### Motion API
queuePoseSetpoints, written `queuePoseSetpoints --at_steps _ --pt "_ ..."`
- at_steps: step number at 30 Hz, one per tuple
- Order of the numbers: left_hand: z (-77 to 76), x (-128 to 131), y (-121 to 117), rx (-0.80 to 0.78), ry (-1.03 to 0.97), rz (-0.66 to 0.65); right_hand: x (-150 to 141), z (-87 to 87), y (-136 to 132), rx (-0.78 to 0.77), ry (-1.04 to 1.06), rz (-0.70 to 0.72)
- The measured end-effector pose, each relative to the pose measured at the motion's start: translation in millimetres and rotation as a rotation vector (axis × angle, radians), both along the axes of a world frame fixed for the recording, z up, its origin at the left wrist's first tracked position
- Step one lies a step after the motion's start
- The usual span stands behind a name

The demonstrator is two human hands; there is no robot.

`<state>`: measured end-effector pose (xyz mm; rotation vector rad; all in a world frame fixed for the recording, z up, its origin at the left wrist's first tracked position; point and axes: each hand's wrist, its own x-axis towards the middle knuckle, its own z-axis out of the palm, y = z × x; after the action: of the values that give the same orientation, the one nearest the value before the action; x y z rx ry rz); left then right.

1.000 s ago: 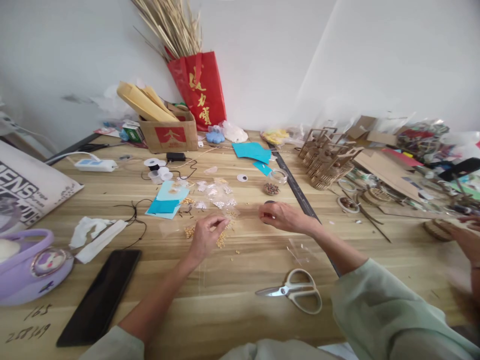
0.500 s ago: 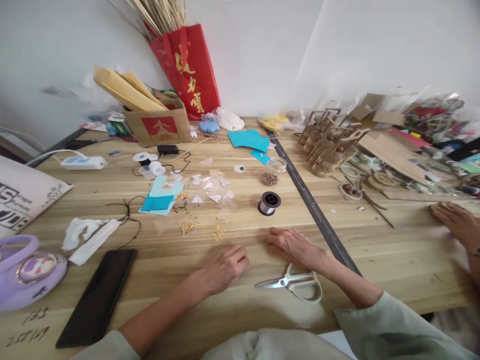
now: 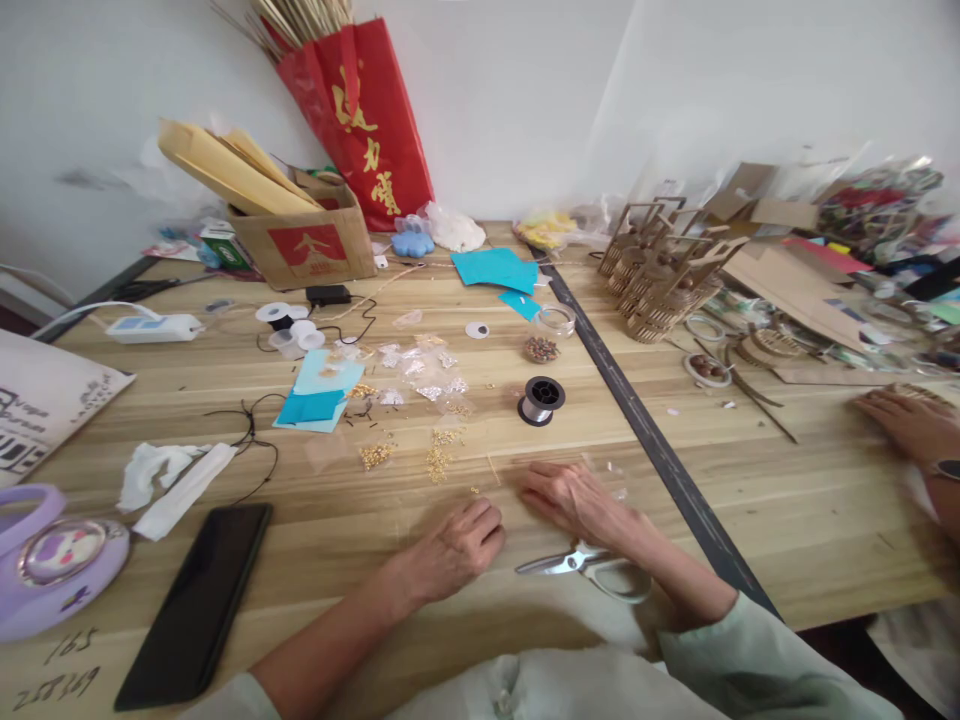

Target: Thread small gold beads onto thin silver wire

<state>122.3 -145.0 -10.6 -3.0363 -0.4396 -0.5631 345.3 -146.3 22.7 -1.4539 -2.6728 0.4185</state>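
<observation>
My left hand (image 3: 459, 545) rests low over the table with its fingers curled closed; whatever it grips is hidden. Just to the right, my right hand (image 3: 564, 493) has its fingers bent down against the wood, and what is between them cannot be made out. A thin gold pin (image 3: 493, 470) lies between the two hands, near some small gold beads (image 3: 438, 463). Under my right wrist are scissors (image 3: 566, 562) with pale handles, partly covered by the forearm. Behind that hand stands a black spool of clear thread (image 3: 540, 402). A faint glossy clear strand or film (image 3: 616, 480) shows beside the right hand.
Small bags of silver pieces (image 3: 427, 370) and blue paper (image 3: 311, 405) lie mid-table. A phone (image 3: 196, 605) is at left. Bamboo baskets (image 3: 652, 275) stand at back right, a dish of beads (image 3: 541, 348) nearer. Another person's hand (image 3: 904, 420) rests at far right.
The view has shifted slightly. My right hand has moved a little left and covers more of the scissors' handles. A clear glossy trace now shows beside it.
</observation>
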Motion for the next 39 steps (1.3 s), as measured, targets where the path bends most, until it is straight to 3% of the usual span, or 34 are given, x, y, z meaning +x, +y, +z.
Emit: queuePoseSetpoints --at_steps 9,19,39 --pt "-1.5 -2 0 -0.067 0.009 -0.002 0 -14.4 3 -0.031 0.186 -0.077" --pt "-1.2 -7 4 -0.226 -0.004 -0.002 4 -16.4 8 -0.153 0.280 -0.110" --pt "-2.1 -10 7 -0.150 0.015 -0.015 19 -22.5 20 -0.310 0.477 -0.168"
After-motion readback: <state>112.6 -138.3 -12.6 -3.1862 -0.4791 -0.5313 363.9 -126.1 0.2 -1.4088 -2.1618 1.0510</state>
